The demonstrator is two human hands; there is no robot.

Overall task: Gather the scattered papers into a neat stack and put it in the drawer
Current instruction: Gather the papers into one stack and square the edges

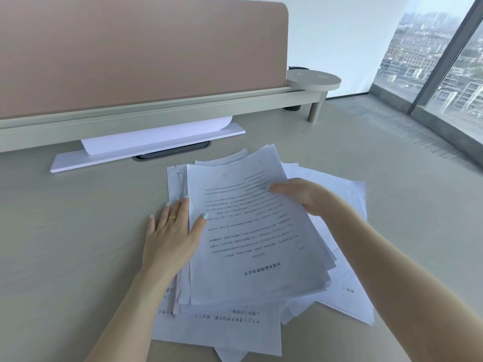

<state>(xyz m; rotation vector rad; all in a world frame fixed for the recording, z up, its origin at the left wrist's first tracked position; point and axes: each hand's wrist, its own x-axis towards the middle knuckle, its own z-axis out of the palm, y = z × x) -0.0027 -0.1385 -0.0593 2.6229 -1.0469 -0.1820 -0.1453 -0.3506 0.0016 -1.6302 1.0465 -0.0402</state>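
- Nearest us, loose papers (222, 333) stick out from under the pile at skewed angles, flat on the table (65, 244).
- Above them sits our rough stack (256, 231), printed sheets fanned and uneven, in the middle of the table.
- Our left hand (171, 236) lies flat against the stack's left edge, fingers spread, thumb on the top sheet; its grip is open, pressing, not clasping.
- Our right hand (303, 195) grips the stack's right edge, thumb on top, fingers hidden beneath.
- Farther off, 1 white sheet (156, 137) curls over a white board (146, 150) under the pink partition (143, 53).
- A round shelf (313, 79) stands far right.
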